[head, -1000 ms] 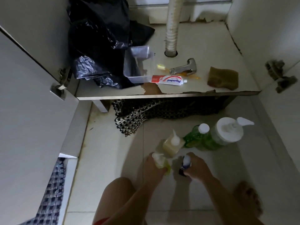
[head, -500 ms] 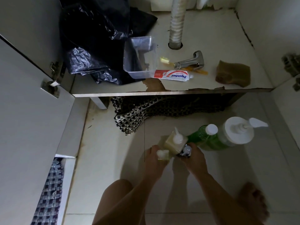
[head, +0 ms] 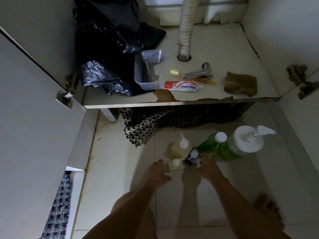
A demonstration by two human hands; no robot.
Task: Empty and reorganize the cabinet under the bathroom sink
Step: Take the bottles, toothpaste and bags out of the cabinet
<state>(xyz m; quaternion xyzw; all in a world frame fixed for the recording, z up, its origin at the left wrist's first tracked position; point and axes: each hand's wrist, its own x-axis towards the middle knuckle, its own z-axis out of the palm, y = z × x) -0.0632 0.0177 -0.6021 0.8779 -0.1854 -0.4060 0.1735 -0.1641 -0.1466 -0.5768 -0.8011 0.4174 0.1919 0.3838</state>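
Cabinet (head: 215, 45) clear tub (head: 150, 69) looks empty, left hand (head: 159, 173) grip spread, right hand (head: 208, 167) grip unclear

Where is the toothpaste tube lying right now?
In the head view, the toothpaste tube lies flat near the front edge of the cabinet floor, touching the clear plastic container on its left, just in front of the metal tap.

Floor (head: 120, 169): pale tiles, brownish staining along its left edge, grout lines showing. Black-and-white woven mat (head: 146, 128) lies crumpled on the floor, its far part tucked under the front edge of the cabinet (head: 215, 49), one corner spilling forward. Blue-and-white checked cloth (head: 58, 213) at the floor's near left corner, partly hidden behind the open door (head: 34, 135). Corrugated drain hose (head: 185, 31) drops upright through a hole in the cabinet base.
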